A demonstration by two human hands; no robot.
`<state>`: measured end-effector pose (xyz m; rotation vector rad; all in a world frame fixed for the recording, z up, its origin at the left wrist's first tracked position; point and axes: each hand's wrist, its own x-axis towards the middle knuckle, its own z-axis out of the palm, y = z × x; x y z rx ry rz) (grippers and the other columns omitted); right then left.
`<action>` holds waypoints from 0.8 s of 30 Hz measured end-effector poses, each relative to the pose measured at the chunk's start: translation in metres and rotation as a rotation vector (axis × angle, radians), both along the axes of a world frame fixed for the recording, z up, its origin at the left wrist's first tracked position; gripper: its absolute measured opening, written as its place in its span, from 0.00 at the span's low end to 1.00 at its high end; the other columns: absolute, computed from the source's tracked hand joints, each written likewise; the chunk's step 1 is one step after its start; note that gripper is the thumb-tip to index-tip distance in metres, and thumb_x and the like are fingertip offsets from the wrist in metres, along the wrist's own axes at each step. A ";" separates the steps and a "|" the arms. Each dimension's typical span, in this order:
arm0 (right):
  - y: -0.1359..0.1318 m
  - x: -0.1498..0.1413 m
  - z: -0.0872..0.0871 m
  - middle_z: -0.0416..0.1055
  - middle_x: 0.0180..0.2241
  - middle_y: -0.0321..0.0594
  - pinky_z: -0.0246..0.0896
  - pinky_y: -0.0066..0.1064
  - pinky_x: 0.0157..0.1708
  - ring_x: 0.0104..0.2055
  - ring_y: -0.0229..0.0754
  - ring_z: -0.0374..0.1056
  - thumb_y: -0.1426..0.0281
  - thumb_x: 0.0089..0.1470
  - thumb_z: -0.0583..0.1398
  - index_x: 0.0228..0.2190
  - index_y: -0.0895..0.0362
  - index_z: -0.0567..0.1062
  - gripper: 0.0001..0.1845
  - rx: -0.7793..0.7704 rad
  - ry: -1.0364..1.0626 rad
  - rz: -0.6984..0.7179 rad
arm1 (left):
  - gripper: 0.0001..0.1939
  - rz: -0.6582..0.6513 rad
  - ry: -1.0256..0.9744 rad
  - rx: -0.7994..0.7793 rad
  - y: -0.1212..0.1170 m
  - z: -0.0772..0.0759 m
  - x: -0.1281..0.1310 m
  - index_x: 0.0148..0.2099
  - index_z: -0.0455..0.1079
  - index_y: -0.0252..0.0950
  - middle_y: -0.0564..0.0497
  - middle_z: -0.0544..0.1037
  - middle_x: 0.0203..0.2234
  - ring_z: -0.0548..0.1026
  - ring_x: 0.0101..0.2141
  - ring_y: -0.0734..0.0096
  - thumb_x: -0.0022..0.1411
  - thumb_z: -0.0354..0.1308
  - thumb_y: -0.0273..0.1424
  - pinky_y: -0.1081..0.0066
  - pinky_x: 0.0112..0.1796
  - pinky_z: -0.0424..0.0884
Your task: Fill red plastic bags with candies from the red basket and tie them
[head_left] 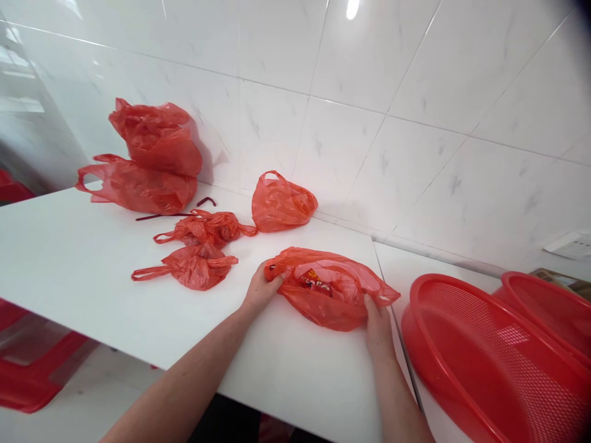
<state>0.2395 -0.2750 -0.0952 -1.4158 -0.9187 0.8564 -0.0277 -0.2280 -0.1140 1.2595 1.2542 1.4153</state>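
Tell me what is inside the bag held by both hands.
Inside the bag, red and yellow packaging shows. Anything beneath it or behind the plastic folds is covered.

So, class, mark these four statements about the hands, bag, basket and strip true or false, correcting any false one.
1. The left hand and right hand both hold an open red plastic bag. True.
2. That bag is empty. False: printed packaging shows inside.
3. A large, mesh-sided red plastic basket stands right of the bag. True.
4. A short, bent, dark-red strip lies in the basket. False: it lies on the white table.
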 end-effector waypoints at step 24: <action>0.011 0.007 -0.025 0.73 0.44 0.43 0.64 0.37 0.40 0.45 0.48 0.68 0.54 0.48 0.56 0.46 0.57 0.72 0.27 0.067 0.109 -0.133 | 0.15 0.037 -0.005 -0.001 -0.002 0.005 0.000 0.42 0.70 0.34 0.48 0.76 0.37 0.73 0.39 0.62 0.53 0.57 0.37 0.65 0.40 0.68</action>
